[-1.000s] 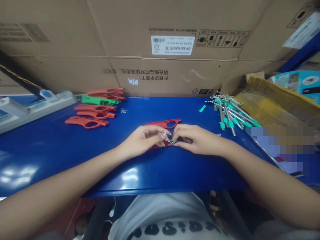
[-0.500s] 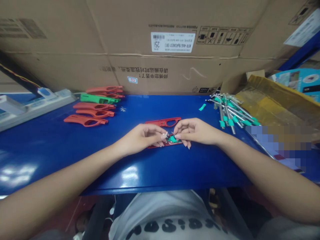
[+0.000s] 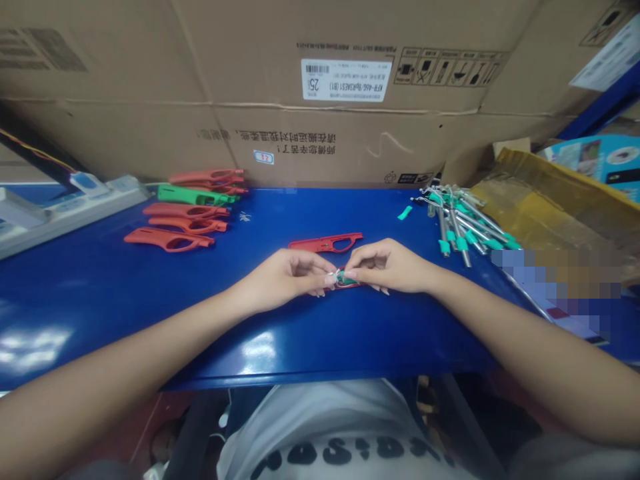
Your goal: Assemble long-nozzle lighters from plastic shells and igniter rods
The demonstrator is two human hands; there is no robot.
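Note:
My left hand (image 3: 285,280) and my right hand (image 3: 387,267) meet at the middle of the blue table, their fingertips pinching a small teal-and-metal part (image 3: 345,280). The fingers hide most of that part. It lies over the lower end of a red plastic handle-shaped piece (image 3: 325,243), which rests flat on the table just beyond my fingers. Further left lie several similar red pieces (image 3: 170,239) and one green piece (image 3: 195,195).
A pile of metal rods with teal sleeves (image 3: 463,227) lies at the table's back right, with a loose teal piece (image 3: 405,213) nearby. Cardboard boxes (image 3: 320,133) stand along the back. A power strip (image 3: 75,203) runs along the left edge, and yellowish packing (image 3: 545,200) lies at right.
My hands have come closer together, and my right hand has turned, its fingers now pointing left. The small teal part stays pinched between both hands. The view has shifted slightly.

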